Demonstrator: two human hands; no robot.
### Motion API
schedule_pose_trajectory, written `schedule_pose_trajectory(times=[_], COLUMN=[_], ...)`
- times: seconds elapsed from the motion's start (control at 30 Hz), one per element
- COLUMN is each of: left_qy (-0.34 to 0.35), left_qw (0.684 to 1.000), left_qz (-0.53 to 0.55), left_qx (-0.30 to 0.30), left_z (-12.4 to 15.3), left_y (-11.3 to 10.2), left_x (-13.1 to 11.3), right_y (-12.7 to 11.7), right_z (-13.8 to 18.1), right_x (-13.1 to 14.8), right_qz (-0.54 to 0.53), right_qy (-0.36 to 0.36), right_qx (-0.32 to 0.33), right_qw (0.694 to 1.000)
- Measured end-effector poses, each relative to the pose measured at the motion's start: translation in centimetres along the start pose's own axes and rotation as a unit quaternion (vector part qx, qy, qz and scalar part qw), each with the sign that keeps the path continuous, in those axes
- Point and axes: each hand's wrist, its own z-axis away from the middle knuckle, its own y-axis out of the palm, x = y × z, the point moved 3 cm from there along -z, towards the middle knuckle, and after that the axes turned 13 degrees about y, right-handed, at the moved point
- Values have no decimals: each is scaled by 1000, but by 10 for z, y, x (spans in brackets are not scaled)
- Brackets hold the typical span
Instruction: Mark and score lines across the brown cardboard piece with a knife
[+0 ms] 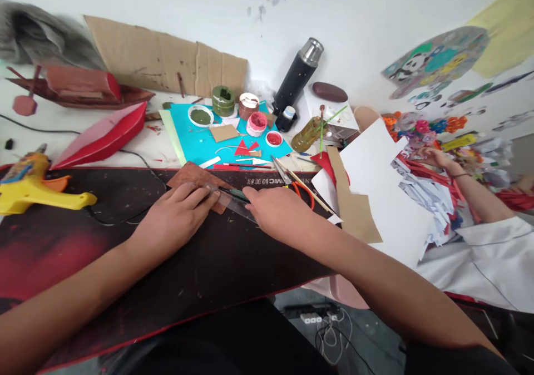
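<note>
Slightly left of centre, a reddish-brown painted piece of cardboard [188, 173] lies at the far edge of the dark desk mat [217, 264]. My left hand [173, 213] bears down on it, closed over a clear ruler [242, 210] that crosses the piece; the fingertips hide part of both. My right hand [279, 211] is closed round a dark green craft knife [234, 192]. The knife points left along the ruler, close to my left fingertips. Its blade tip is too small to make out.
Scissors [298, 187] lie beyond my right hand. Open paint pots [223, 101] stand on a blue sheet [179, 120]. A yellow glue gun [45, 188] and a model boat [79, 88] are at left. White card [375, 180] and a co-worker's arm [475, 188] are at right.
</note>
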Motion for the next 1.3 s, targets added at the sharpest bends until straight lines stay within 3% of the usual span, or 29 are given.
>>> schedule_pose_trajectory(times=[0.17,0.47,0.77,1.0,1.3], left_qy=[-17,2,2,16,-12], left_qw=[999,999,999,1000,999], left_qz=[46,30,38,-5,43], left_qx=[-1,-13,-19,-13,-20], left_z=[2,1,1,-1,1], left_y=[3,0,1,-1,1], left_x=[1,1,1,0,2], right_y=[3,10,1,8,2], right_z=[3,4,-4,-5,-3], right_x=[-2,-4,7,-1,-3], right_qz=[-4,0,30,-7,6], right_qy=[2,-1,-15,-10,-6], right_qx=[2,-8,-14,-18,-6], right_qw=[1000,1000,999,1000,1000])
